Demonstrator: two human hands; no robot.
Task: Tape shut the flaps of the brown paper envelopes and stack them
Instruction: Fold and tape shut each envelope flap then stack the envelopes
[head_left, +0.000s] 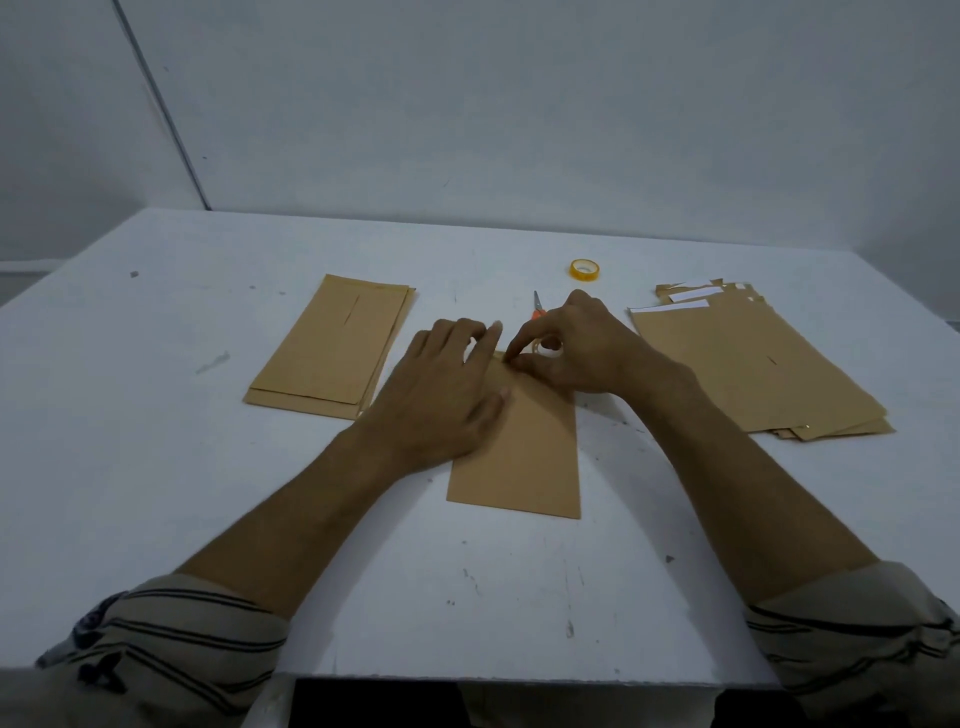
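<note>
Flat left hand presses centre envelope; right hand pinches its flap. Small, seemingly finished stack left; bigger open-flapped pile right.

I take this for a plain packing or office workroom, though little of it shows: a scuffed white table against a bare pale wall, stacked brown envelopes, a tape roll and scissors.

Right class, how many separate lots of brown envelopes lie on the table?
3: a neat stack at left, one envelope in the middle, a looser pile at right. Envelopes hidden within the piles cannot be counted.
</note>
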